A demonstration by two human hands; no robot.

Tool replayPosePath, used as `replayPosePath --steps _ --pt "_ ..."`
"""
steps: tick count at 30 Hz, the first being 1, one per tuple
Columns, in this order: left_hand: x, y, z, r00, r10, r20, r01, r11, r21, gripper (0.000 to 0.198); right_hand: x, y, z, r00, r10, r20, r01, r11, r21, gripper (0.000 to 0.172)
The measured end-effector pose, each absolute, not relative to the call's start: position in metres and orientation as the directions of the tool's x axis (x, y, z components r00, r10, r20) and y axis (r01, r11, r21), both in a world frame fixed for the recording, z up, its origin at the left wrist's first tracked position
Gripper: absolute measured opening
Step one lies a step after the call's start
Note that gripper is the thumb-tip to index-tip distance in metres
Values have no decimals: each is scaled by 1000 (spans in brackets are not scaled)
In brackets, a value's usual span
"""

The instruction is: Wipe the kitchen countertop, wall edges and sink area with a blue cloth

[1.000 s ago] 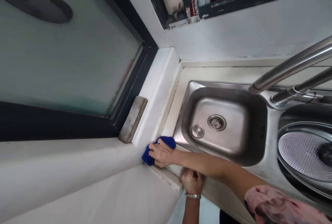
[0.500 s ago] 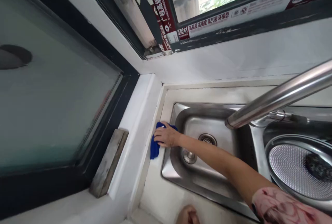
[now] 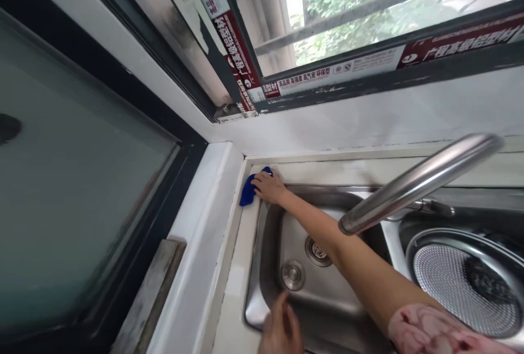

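My right hand (image 3: 270,187) reaches across the steel sink (image 3: 262,245) and presses a blue cloth (image 3: 246,193) onto the pale counter strip in the far left corner, where the counter meets the white ledge (image 3: 204,223). The fingers are curled over the cloth. My left hand (image 3: 280,329) shows only partly at the bottom edge. It rests on the sink's front rim with fingers stretched out and holds nothing.
A long steel faucet spout (image 3: 413,184) crosses above my right forearm. The left basin has a drain (image 3: 317,250) and a round plug (image 3: 292,275). A perforated metal pan (image 3: 462,283) fills the right basin. A grey block (image 3: 151,294) lies on the ledge beside frosted glass (image 3: 73,206).
My right hand has slid the blue cloth along the sink's left edge from the near corner to the far corner. My left hand has shifted from the counter's front edge onto the sink rim.
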State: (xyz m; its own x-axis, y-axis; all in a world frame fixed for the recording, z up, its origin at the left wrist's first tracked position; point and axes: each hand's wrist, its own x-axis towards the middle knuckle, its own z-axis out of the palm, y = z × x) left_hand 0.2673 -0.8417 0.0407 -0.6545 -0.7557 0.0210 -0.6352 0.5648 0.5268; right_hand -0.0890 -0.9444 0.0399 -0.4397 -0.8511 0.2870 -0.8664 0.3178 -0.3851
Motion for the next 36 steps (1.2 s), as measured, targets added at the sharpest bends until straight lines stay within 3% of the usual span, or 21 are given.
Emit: replayPosePath --steps 3,8,13,16,20,25,36 --pt "218 -891 47 -721 -676 151 -557 695 455 40 -93 -911 44 -519 -814 263 -836 417 -358 32" --pt "176 -936 45 -595 -777 206 -727 630 274 42 -102 -829 48 -693 -694 198 -720 649 -245 34" --pt "153 -948 45 -625 -766 153 -759 641 113 55 -112 -753 50 -867 -477 145 -492 866 -88 34" --pt "135 -971 46 -783 -618 69 -615 786 55 63 -116 -731 47 -881 -444 166 -454 890 -29 41" --pt "116 -1004 34 -897 -437 60 -431 897 97 68 -126 -743 46 -864 -479 156 -479 877 46 37" --pt "114 -1014 21 -878 -457 141 -428 882 194 58 -136 -809 52 -861 -496 109 -486 867 112 34" --pt "67 -1024 22 -862 -492 125 -428 837 342 48 -124 -919 52 -759 -643 103 -643 765 45 37"
